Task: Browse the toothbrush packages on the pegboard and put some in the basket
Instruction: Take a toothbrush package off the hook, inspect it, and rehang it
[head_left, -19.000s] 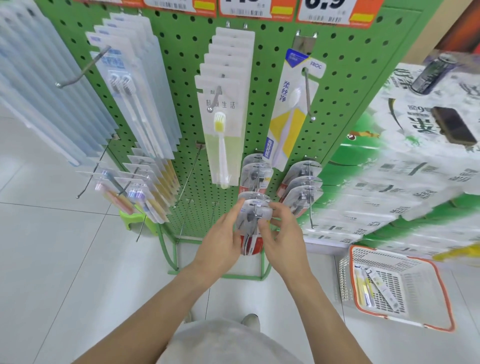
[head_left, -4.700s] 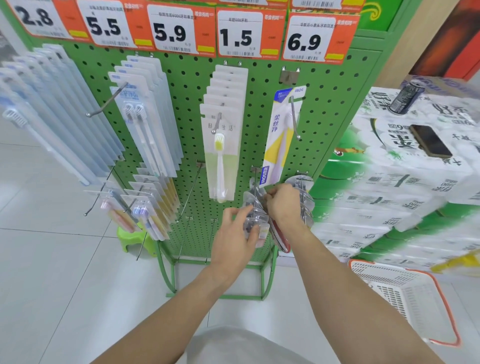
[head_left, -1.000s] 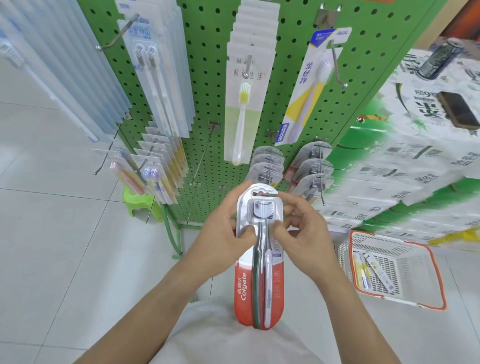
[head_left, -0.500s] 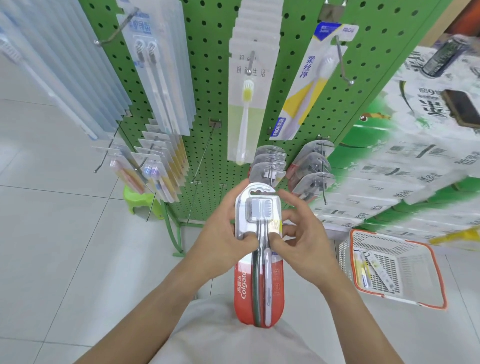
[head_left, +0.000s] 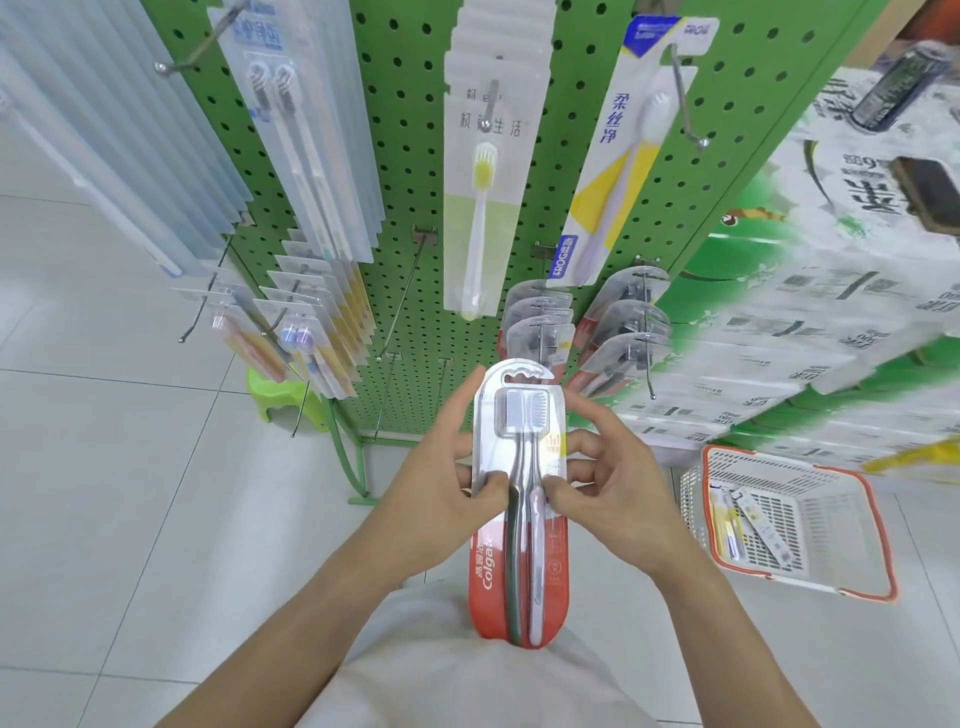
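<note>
Pinching Colgate pack (head_left: 519, 519) edges, both hands' fingers (head_left: 485, 480), basket (head_left: 883, 530) well apart

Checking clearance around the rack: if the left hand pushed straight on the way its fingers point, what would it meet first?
Probably the packs on the hook just beyond the held toothbrush pack that the left hand grips; depth is unclear.

The person is holding a red twin toothbrush pack (head_left: 519, 499) upright in front of the green pegboard (head_left: 415, 156) — left hand (head_left: 441, 499) and right hand (head_left: 613, 493) are pinching its sides. An orange-rimmed basket (head_left: 878, 525) is sitting on the floor at right, packages inside.
</note>
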